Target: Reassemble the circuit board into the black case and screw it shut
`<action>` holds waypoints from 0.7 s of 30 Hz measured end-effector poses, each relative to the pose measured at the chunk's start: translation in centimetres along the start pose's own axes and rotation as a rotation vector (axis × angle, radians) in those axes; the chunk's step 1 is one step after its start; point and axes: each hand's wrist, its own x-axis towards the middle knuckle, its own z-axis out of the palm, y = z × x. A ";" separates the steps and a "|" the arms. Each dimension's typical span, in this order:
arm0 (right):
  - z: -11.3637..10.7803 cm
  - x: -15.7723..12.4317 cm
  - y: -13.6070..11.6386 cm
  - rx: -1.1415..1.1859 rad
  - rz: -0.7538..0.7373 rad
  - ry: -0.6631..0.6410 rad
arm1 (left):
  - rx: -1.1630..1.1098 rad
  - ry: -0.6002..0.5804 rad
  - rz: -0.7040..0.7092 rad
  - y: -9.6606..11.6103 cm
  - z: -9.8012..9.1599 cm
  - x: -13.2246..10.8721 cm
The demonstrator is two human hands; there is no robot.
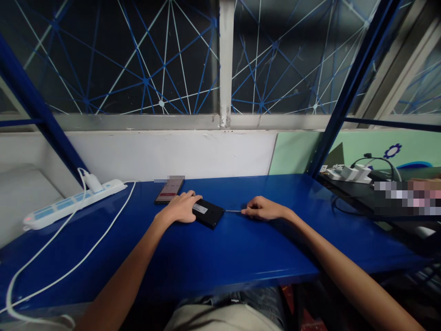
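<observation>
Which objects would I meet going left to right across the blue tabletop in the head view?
White power strip, smartphone, black rectangular device with a white label, thin metal shaft, right hand pinching it.

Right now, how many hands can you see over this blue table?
2: the left hand lies on the black case; the right hand, right of it, grips a thin tool. No others show.
</observation>
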 end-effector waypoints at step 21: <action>-0.3 0.3 0.2 -0.277 -0.114 0.112 | -0.235 -0.022 0.072 -1.5 0.2 0.3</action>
